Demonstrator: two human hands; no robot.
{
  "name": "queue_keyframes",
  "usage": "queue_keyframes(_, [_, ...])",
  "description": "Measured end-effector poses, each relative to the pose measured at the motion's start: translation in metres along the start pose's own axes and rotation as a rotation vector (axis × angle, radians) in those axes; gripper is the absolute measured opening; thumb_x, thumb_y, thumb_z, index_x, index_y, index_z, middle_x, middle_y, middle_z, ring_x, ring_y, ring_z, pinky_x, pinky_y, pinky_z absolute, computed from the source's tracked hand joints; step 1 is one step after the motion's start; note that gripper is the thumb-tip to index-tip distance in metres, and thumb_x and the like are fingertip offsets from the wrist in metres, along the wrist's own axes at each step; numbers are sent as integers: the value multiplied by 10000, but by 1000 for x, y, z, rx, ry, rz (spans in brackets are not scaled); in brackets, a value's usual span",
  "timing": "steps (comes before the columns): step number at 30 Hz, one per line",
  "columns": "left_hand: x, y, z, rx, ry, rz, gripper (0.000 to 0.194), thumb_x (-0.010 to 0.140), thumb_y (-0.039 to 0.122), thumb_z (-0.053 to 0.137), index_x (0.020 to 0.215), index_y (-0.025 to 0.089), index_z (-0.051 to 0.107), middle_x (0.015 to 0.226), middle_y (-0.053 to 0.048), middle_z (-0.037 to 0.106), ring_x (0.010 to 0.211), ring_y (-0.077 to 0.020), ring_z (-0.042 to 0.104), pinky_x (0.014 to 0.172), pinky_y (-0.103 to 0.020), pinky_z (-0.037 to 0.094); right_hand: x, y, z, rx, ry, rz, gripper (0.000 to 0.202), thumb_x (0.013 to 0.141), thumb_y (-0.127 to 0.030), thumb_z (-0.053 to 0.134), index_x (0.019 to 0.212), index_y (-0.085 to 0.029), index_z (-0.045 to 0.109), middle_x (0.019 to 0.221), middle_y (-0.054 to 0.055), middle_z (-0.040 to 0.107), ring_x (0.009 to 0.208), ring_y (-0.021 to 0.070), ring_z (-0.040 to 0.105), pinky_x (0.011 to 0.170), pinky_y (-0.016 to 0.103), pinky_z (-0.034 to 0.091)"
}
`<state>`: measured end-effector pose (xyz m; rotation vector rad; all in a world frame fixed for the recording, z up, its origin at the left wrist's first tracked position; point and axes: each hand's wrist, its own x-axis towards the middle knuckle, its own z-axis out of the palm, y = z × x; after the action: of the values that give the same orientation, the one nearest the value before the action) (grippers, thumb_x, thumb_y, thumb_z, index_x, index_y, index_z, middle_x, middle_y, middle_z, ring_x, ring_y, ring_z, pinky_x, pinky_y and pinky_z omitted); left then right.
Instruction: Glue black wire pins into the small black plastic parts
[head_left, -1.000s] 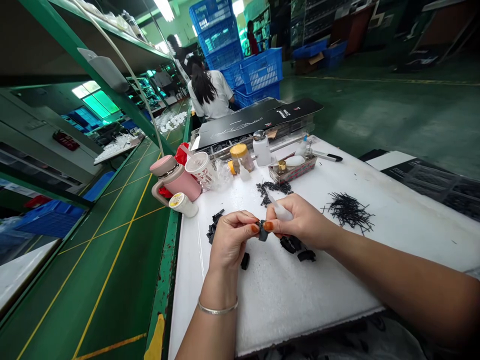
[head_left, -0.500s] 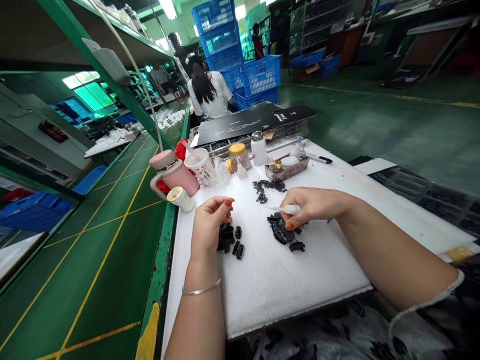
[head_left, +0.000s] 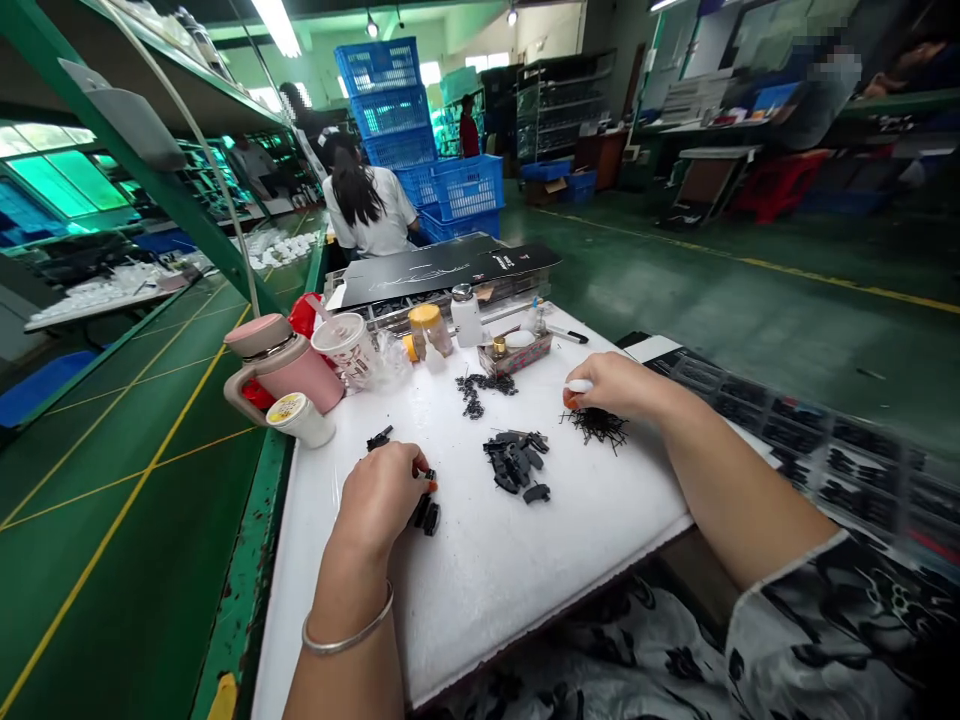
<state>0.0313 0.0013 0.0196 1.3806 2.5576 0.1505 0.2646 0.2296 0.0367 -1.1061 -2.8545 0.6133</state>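
My left hand [head_left: 386, 490] is low over the left of the white table, its thumb and fingers pinched on a small black part, beside a few black parts [head_left: 429, 518]. A white bottle [head_left: 580, 386] with a hidden tip is in my right hand [head_left: 600, 385], whose fingertips reach the pile of thin black pins [head_left: 600, 427]. Between the hands lies a heap of black plastic parts [head_left: 516, 462]. Behind it are tiny black rings [head_left: 484, 390] in a loose cluster.
A pink flask [head_left: 289, 365], a white tub [head_left: 301, 418], a plastic cup [head_left: 346, 348], a yellow-lidded jar [head_left: 431, 330], a white bottle [head_left: 466, 318] and a small box [head_left: 516, 355] line the table's back. A person [head_left: 371, 205] sits beyond, near blue crates [head_left: 469, 190].
My right hand has moved right, from the middle heap to the pins, which now show. My left hand is lower, near the left parts. The view has turned to the right.
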Motion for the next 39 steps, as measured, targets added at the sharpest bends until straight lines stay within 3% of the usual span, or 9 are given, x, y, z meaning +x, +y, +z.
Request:
queue_keyframes(5, [2, 0, -2, -226, 55, 51, 101, 703, 277, 606, 779, 233, 655, 740, -7, 647, 658, -168, 544, 563, -261, 322, 0, 8, 24, -25, 61, 20, 166, 686, -310, 679, 832, -252, 732, 820, 23, 700, 801, 197, 608, 650, 245, 382])
queue_keyframes(10, [4, 0, -3, -812, 50, 140, 244, 697, 365, 681, 827, 167, 622, 772, -40, 644, 662, -145, 546, 557, -220, 377, 3, 3, 37, -24, 83, -58, 131, 719, -254, 637, 817, -227, 720, 866, 45, 695, 852, 205, 603, 693, 250, 378])
queue_keyframes(15, [2, 4, -6, -1272, -20, 117, 378, 653, 340, 759, 960, 157, 637, 772, -34, 627, 639, -108, 551, 491, -161, 390, 1, 2, 36, -16, 129, -91, 115, 734, -162, 579, 773, -188, 684, 889, 64, 682, 856, 198, 594, 689, 244, 363])
queue_keyframes(23, [1, 17, 0, -1680, -140, 90, 334, 634, 237, 791, 941, 146, 694, 743, -41, 649, 534, -51, 546, 428, -99, 402, -8, -5, 21, 67, 357, -52, 162, 846, -259, 487, 808, -175, 619, 768, 48, 678, 733, 177, 596, 626, 247, 350])
queue_keyframes(28, [0, 23, 1, -1852, -167, 76, 370, 589, 152, 810, 943, 144, 700, 755, -49, 661, 573, -64, 591, 469, -91, 468, -12, -31, 11, 287, 501, -186, 110, 799, -217, 560, 791, -175, 661, 735, 17, 675, 677, 155, 596, 625, 243, 382])
queue_keyframes(33, [0, 24, 2, -1925, -198, 86, 405, 584, 130, 815, 963, 147, 674, 746, -33, 650, 591, -64, 599, 514, -96, 503, -17, -78, 4, 574, 370, -368, 115, 793, -239, 600, 837, -165, 676, 790, 20, 681, 706, 152, 608, 624, 241, 417])
queue_keyframes(39, [4, 22, 6, -1963, -162, 67, 285, 559, 141, 828, 764, 110, 632, 731, -30, 645, 594, -61, 598, 519, -91, 498, -22, -123, 11, 564, 285, -564, 74, 782, -163, 607, 763, -156, 678, 683, -6, 646, 622, 106, 555, 585, 214, 364])
